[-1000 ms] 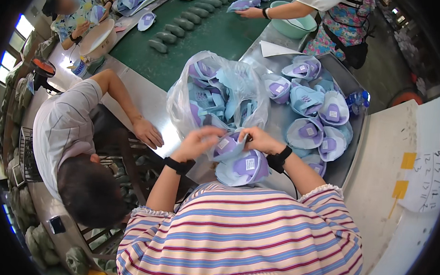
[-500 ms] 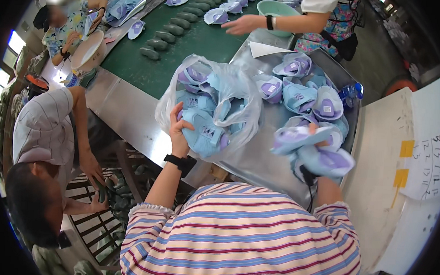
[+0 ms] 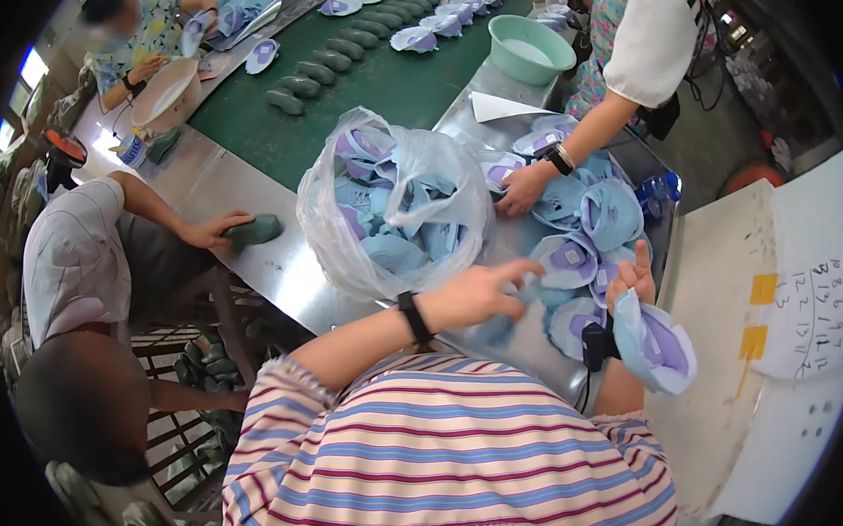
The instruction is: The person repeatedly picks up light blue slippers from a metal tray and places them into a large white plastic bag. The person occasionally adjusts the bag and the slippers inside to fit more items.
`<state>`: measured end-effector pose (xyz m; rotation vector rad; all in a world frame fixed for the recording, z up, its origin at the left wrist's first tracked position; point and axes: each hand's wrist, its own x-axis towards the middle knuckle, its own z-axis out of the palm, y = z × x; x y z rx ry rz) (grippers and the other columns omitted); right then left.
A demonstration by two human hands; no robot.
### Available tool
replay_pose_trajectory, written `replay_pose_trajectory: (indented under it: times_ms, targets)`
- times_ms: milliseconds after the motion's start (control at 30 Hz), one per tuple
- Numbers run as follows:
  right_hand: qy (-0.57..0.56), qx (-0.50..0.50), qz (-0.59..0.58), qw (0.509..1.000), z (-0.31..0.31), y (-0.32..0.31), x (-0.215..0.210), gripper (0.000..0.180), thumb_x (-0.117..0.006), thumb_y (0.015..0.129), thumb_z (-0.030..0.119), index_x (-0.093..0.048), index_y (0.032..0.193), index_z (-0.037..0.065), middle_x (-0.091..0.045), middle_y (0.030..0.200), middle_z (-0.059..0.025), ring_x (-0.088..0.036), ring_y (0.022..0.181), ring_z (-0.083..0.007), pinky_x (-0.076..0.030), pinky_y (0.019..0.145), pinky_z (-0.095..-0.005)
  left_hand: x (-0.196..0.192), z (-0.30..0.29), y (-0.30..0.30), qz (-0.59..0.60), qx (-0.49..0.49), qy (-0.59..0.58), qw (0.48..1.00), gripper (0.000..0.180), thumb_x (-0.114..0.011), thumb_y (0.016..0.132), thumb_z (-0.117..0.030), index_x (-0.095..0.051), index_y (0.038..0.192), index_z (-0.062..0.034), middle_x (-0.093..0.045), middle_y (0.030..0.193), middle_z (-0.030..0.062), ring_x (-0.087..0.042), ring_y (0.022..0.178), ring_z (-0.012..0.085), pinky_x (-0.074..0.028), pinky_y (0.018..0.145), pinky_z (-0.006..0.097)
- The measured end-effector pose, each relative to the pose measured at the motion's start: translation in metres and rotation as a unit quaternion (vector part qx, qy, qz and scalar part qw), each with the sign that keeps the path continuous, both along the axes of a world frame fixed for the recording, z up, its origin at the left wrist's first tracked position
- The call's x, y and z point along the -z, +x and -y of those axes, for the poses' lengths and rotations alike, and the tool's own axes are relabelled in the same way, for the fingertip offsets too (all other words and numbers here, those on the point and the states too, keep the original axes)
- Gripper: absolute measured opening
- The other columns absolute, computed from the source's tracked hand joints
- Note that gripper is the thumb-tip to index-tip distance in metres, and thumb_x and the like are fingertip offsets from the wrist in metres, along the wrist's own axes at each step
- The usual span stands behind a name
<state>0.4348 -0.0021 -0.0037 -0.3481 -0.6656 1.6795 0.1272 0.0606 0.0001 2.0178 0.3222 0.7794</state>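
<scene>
R hand [image 3: 631, 283] pinches blue-purple shoe upper [image 3: 658, 341], which hangs below the grip. L hand [image 3: 481, 292], fingers spread and holding nothing, reaches just R of clear bag [image 3: 396, 201].

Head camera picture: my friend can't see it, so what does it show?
A person in a striped shirt holds a light blue and purple shoe upper in the right hand and reaches the left hand toward a clear plastic bag full of them on a metal table. Other people work nearby.
</scene>
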Motion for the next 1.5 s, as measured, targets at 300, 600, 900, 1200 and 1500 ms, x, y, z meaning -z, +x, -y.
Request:
replay_pose_trajectory:
  times_ms: [300, 600, 900, 1200, 1500]
  targets:
    - [-0.060, -0.018, 0.133, 0.989, -0.003, -0.013, -0.016, 0.048, -0.056, 0.074, -0.007, -0.049, 0.114, 0.017, -0.034, 0.057, 0.0051, -0.038, 0.045, -0.0059, -0.034, 0.038, -0.0230, 0.030, -0.026, 0.076, -0.055, -0.011, 0.083, 0.995, 0.038, -0.049, 0.062, 0.012, -0.062, 0.087, -0.0139, -0.030, 0.136, 0.0139, -0.059, 0.092, 0.0287, -0.051, 0.067, 0.031]
    - [-0.160, -0.116, -0.008, 0.980, -0.022, -0.065, 0.061, 0.037, -0.056, 0.083, 0.019, -0.046, 0.116, 0.005, -0.057, 0.088, -0.0086, -0.059, 0.065, -0.0149, -0.049, 0.050, -0.0260, 0.002, 0.001, 0.000, 0.108, -0.040, -0.061, 0.991, 0.072, -0.067, 0.069, -0.013, -0.030, 0.130, -0.0019, -0.024, 0.138, 0.0196, -0.015, 0.132, 0.0356, -0.015, 0.105, 0.043]
    - [-0.244, -0.120, 0.172, 0.947, -0.082, -0.229, 0.018, 0.029, -0.049, 0.086, 0.022, -0.051, 0.110, 0.008, -0.059, 0.093, -0.0061, -0.059, 0.073, -0.0179, -0.051, 0.061, -0.0304, 0.029, -0.028, -0.105, 0.337, -0.243, -0.423, 0.805, 0.057, -0.056, 0.071, 0.006, -0.034, 0.123, -0.0025, -0.050, 0.114, 0.0109, -0.050, 0.105, 0.0213, -0.040, 0.092, 0.036]
    - [0.073, -0.172, 0.588, 0.787, -0.161, -0.284, 0.098, 0.049, -0.058, 0.078, 0.015, -0.042, 0.121, 0.000, -0.048, 0.116, -0.0154, -0.057, 0.093, -0.0261, -0.047, 0.081, -0.0332, 0.126, -0.038, -0.165, 0.527, -0.256, -0.563, 0.583, 0.045, -0.052, 0.082, -0.014, -0.040, 0.124, -0.0044, -0.049, 0.121, 0.0092, -0.048, 0.111, 0.0234, -0.039, 0.095, 0.040]
    - [0.281, -0.155, 0.710, 0.626, -0.103, -0.240, 0.156, 0.061, -0.069, 0.067, 0.024, -0.044, 0.117, 0.000, -0.029, 0.131, -0.0236, -0.046, 0.109, -0.0383, -0.039, 0.091, -0.0379, 0.123, -0.028, -0.190, 0.475, -0.276, -0.560, 0.620, 0.056, -0.056, 0.073, -0.018, -0.039, 0.125, -0.0033, -0.049, 0.121, 0.0090, -0.048, 0.109, 0.0263, -0.035, 0.098, 0.042]
